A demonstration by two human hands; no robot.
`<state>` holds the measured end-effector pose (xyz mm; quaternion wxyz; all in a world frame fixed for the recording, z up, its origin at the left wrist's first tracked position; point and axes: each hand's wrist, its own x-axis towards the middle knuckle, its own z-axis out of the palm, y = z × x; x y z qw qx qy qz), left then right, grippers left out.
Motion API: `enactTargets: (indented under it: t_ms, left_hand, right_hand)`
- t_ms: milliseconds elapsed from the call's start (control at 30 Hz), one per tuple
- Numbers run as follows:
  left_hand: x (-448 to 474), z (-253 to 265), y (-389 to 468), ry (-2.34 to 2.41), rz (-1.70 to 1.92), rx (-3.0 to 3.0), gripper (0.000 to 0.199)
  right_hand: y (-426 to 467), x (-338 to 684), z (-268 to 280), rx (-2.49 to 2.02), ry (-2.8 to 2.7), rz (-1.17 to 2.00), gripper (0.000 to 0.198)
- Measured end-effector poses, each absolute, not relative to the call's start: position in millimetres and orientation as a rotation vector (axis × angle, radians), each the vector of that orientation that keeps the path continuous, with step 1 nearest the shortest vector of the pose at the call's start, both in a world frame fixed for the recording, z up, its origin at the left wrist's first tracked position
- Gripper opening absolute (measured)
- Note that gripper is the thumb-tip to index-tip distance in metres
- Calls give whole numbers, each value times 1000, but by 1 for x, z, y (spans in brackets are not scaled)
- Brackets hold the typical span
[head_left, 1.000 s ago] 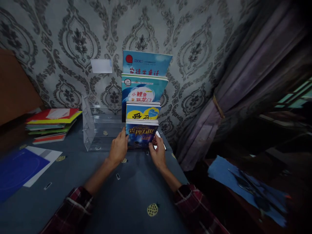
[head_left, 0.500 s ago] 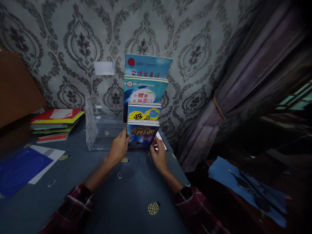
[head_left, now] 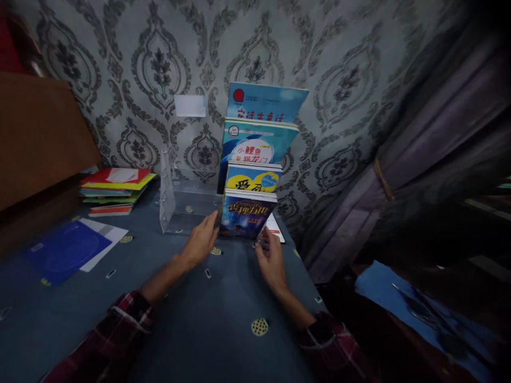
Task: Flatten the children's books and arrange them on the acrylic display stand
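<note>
The patterned wall [head_left: 120,64] backs a dark blue worktop [head_left: 207,319], with a curtain [head_left: 419,159] on the right. A clear tiered rack [head_left: 170,205] stands at the far side, four books stepped in its right half. The front book [head_left: 245,214], dark blue, stands upright in the lowest tier. A book stack [head_left: 115,190] lies far left, a blue sheet [head_left: 66,251] nearer. The left hand [head_left: 198,242] is open, fingertips at the front book's left edge; the right hand [head_left: 272,260] is open just below its right corner, contact unclear

Both hands [head_left: 199,243] [head_left: 272,259] flank the front book [head_left: 246,215] (fingers loose, barely touching).
</note>
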<state>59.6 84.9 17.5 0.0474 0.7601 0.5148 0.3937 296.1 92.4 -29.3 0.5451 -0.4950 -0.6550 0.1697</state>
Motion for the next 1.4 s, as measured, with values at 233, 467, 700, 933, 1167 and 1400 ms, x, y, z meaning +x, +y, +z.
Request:
enactTargets:
  t_ms: [233,467,700,933,1167,1400]
  left_hand:
    - [9,-2,37,1574,1062,2444,38]
    - [-18,-18,22,1600,970,2474,32]
    - [-7,-21,14,1484,939,2462,29]
    - [-4,-19,10,1450,967,2401,29]
    - [-2,-28,9,1498,1012,2377,31]
    - [-8,-28,9,1471,1055,2465,31]
  right_hand:
    - [64,275,-53,-1144,-1505,702,54]
    - [37,228,-58,-1113,-1610,917,48]
    - [23,203,-49,-1027,-1728,887,43]
    - [17,215,-44,-1040,-1754,924,30]
    - [13,219,-43,-1032,-1739,962,29]
    - [10,217,-35,-1016,-1767,994,30]
